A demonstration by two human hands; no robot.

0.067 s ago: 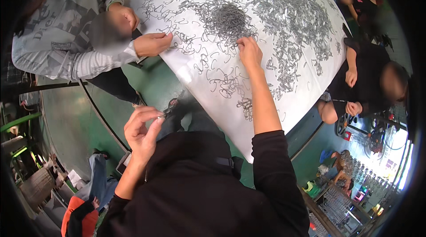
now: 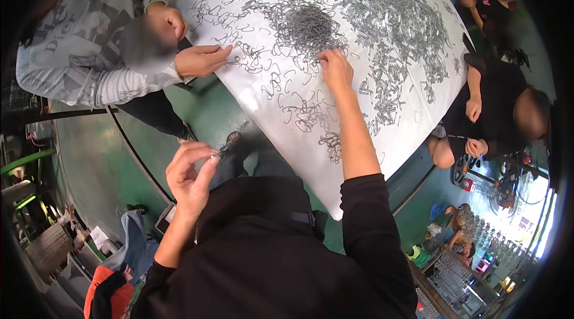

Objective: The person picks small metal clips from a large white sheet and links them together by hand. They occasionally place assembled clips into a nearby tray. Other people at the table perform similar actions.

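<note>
My left hand (image 2: 191, 178) is held up off the table's near left edge, thumb and forefinger pinched on a small metal piece (image 2: 217, 154) whose exact shape is too small to make out. My right hand (image 2: 336, 69) reaches over the white-covered table (image 2: 317, 166). Its fingertips are drawn together at the lower edge of a heap of bent wire hooks (image 2: 306, 25); whatever they grip is hidden. More loose hooks (image 2: 305, 113) lie scattered between my two arms and toward the left side of the table.
A broad spread of short flat metal strips (image 2: 394, 14) covers the right half of the table. One person's hand (image 2: 203, 60) rests at the left edge. At the right, another person's hands (image 2: 475, 147) hold a short chain-like piece. Racks (image 2: 451, 274) stand lower right.
</note>
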